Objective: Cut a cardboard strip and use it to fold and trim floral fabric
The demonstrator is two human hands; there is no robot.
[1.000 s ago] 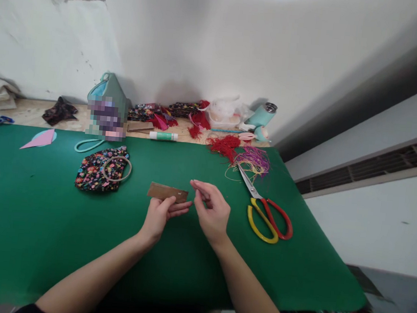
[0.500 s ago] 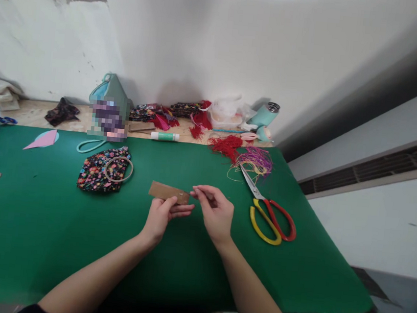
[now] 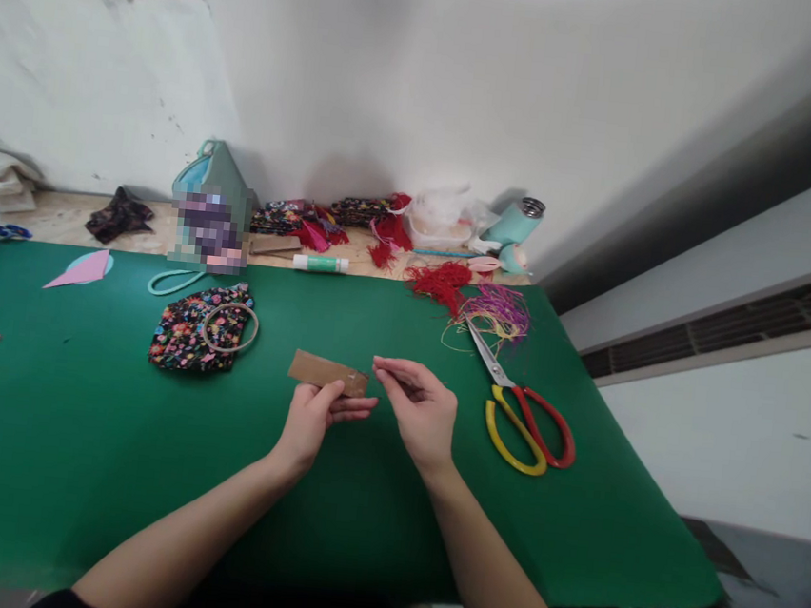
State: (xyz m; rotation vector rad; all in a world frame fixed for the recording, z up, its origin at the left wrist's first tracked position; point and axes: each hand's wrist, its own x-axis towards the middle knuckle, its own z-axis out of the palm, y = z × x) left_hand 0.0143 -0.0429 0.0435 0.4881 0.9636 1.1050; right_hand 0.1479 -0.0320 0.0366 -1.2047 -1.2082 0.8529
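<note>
A flat strip of brown cardboard [image 3: 323, 371] is held in my left hand [image 3: 309, 421], thumb on top and fingers beneath. Something small and dark, perhaps thread, shows at the strip's right end. Just beside that end, my right hand [image 3: 422, 409] has its thumb and forefinger brought together in a pinch; whatever is between them is too small to name. Scissors [image 3: 505, 382] with one yellow and one red handle lie to the right, blades slightly apart. Left of the strip rests a black floral cloth pouch [image 3: 191, 331] with a thin ring [image 3: 254, 328] on it.
Red tassels [image 3: 440, 283] and purple and yellow threads [image 3: 498, 311] lie beyond the scissors. A glue stick [image 3: 319, 264], a teal pouch [image 3: 235, 178], a plastic container [image 3: 441, 231] and a teal bottle [image 3: 518, 221] line the back. Pink paper [image 3: 86, 268] lies far left on the green mat [image 3: 110, 467].
My right hand's fingertips have shifted slightly, with the pinch staying near the strip's right end. The left hand keeps hold of the cardboard strip in nearly the same place.
</note>
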